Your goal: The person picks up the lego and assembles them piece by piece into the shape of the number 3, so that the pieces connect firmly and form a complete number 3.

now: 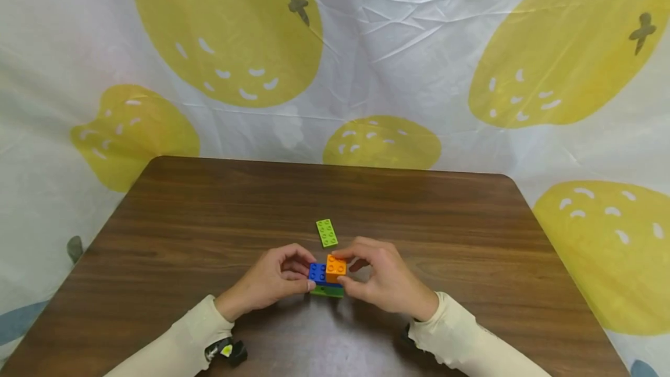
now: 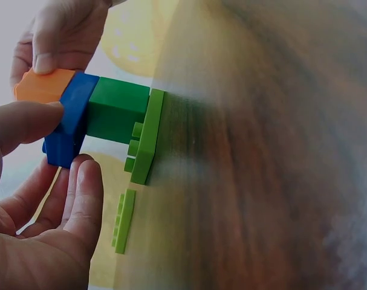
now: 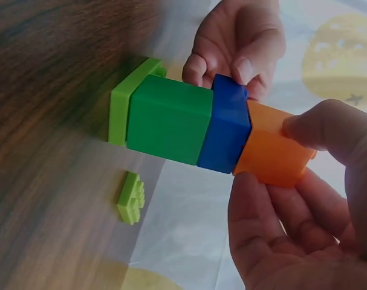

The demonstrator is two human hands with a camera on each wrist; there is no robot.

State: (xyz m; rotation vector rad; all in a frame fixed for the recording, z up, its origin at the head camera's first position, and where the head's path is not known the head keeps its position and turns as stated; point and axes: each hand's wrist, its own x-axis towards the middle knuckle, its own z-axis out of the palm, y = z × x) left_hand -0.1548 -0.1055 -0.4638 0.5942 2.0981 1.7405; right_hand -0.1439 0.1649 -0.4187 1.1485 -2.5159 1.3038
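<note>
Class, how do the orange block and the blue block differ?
The orange block is squarish on top; the blue block is longer. The orange block is above the blue block's right end. Right fingers grip the orange block; left fingers grip the blue block. Both have studs.

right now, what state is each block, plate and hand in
orange block: on one end of the blue block; fully pressed down or not, can't tell
blue block: on the dark green block, some studs bare
dark green block: upright between blue block and base plate
base plate: under the stack, some studs bare
loose plate: studs up, apart from the stack
left hand: pinching blue block
right hand: pinching orange block
</note>
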